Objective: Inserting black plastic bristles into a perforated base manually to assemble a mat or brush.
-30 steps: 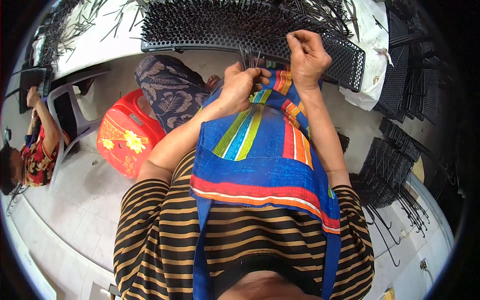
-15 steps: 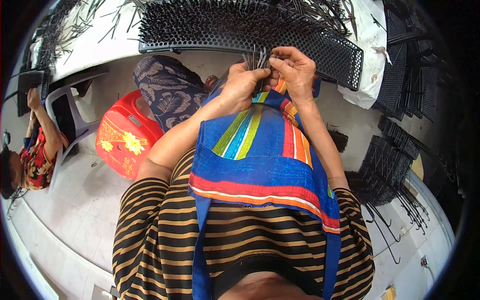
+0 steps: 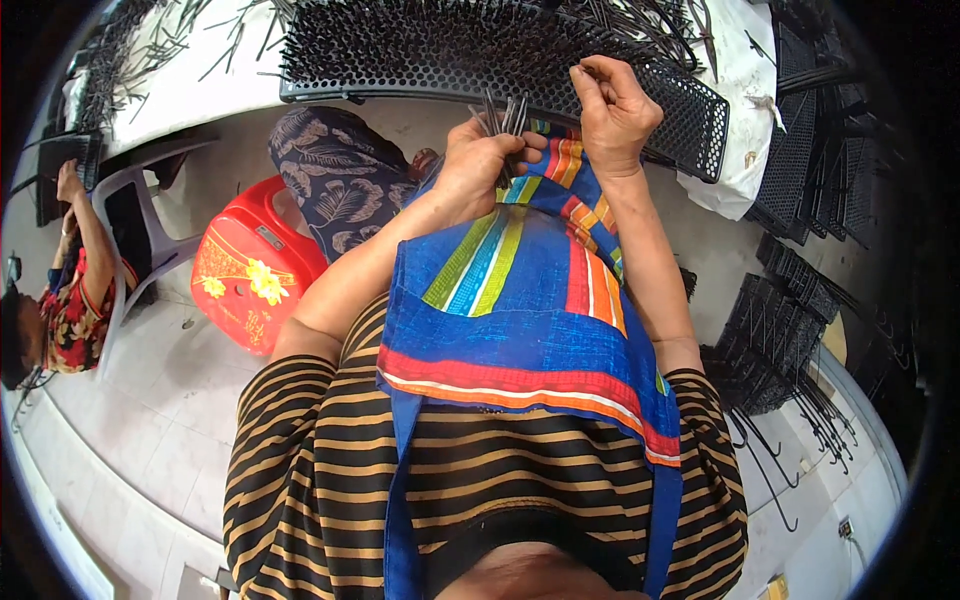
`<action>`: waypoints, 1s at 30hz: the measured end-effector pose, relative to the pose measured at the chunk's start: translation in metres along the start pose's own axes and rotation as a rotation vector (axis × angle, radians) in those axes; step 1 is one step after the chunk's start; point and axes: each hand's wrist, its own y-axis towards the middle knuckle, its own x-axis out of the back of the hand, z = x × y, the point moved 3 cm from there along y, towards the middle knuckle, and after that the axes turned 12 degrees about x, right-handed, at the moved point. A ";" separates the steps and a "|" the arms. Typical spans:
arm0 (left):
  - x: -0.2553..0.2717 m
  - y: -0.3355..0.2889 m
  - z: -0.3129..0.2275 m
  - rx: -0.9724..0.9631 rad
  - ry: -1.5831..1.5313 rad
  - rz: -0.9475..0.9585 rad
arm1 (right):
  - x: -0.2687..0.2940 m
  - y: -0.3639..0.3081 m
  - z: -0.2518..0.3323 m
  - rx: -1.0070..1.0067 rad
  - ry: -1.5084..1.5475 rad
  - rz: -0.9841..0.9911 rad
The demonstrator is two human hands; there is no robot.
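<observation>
My left hand [image 3: 483, 160] is closed around a small bundle of thin dark metal rods [image 3: 505, 113] that stick up from the fist, held over my blue striped apron [image 3: 530, 300]. My right hand [image 3: 612, 105] is up at the edge of the black perforated tray [image 3: 440, 50], its fingertips pinched together on what looks like a single rod near the tray's holes. The tray lies on a white-covered table and is studded with many upright rods.
A red plastic stool [image 3: 250, 275] stands on the tiled floor to my left, next to a leg in patterned trousers [image 3: 335, 180]. Another person [image 3: 55, 300] sits at far left by a white chair. Stacked black perforated trays [image 3: 770, 340] and wire hooks lie at the right.
My right hand came down to the bundle in my left hand, then rose back to the tray's edge. My left hand stayed in place with its rods.
</observation>
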 end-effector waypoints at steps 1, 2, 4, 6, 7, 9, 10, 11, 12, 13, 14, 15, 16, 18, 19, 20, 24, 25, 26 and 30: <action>0.000 -0.001 -0.001 -0.001 -0.002 0.001 | 0.000 0.000 0.000 0.011 -0.013 0.011; -0.002 -0.003 -0.001 0.019 -0.027 -0.007 | 0.000 -0.001 -0.001 0.013 -0.013 0.013; 0.000 -0.003 0.000 0.037 -0.054 -0.013 | -0.002 -0.005 -0.003 0.078 -0.076 0.102; 0.004 0.000 0.001 0.032 -0.040 -0.026 | -0.005 -0.011 -0.005 0.129 -0.159 0.160; 0.005 0.000 0.001 0.031 -0.042 -0.026 | -0.007 -0.015 -0.006 0.177 -0.243 0.215; 0.006 -0.002 0.001 0.037 -0.066 0.012 | -0.007 -0.017 0.001 0.169 -0.250 0.231; 0.006 -0.003 0.001 0.035 -0.069 0.009 | -0.004 -0.019 0.003 0.068 -0.211 0.207; 0.008 -0.004 0.000 0.042 -0.084 0.011 | -0.003 -0.020 0.007 -0.032 -0.168 0.183; 0.009 -0.006 -0.001 0.048 -0.100 0.011 | -0.002 -0.024 0.008 -0.041 -0.149 0.179; 0.010 -0.007 -0.001 0.043 -0.103 0.003 | -0.002 -0.026 0.011 -0.039 -0.139 0.182; 0.009 -0.009 -0.002 0.060 -0.100 0.040 | -0.004 -0.032 0.009 -0.267 0.103 0.223; 0.009 -0.010 -0.002 0.077 -0.098 0.077 | -0.008 -0.038 0.010 -0.493 0.348 0.263; 0.010 -0.010 -0.001 0.062 -0.115 0.092 | -0.013 -0.039 0.015 -0.555 0.530 0.231; 0.012 -0.012 -0.003 0.045 -0.172 0.076 | -0.021 -0.039 0.015 -0.586 0.583 0.208; 0.014 -0.014 -0.004 0.031 -0.228 0.066 | -0.025 -0.039 0.015 -0.619 0.630 0.183; 0.018 -0.017 -0.007 -0.010 -0.244 0.034 | -0.031 -0.034 0.016 -0.634 0.657 0.220; 0.032 -0.028 -0.015 -0.076 -0.277 -0.038 | -0.058 -0.022 0.031 -0.566 0.663 0.329; 0.036 -0.028 -0.016 -0.079 -0.282 -0.038 | -0.065 -0.022 0.029 -0.563 0.663 0.334; 0.043 -0.029 -0.017 -0.112 -0.292 -0.064 | -0.069 -0.017 0.031 -0.462 0.567 0.283; 0.067 -0.026 -0.020 -0.119 -0.339 -0.129 | -0.088 0.001 0.038 -0.210 0.410 0.161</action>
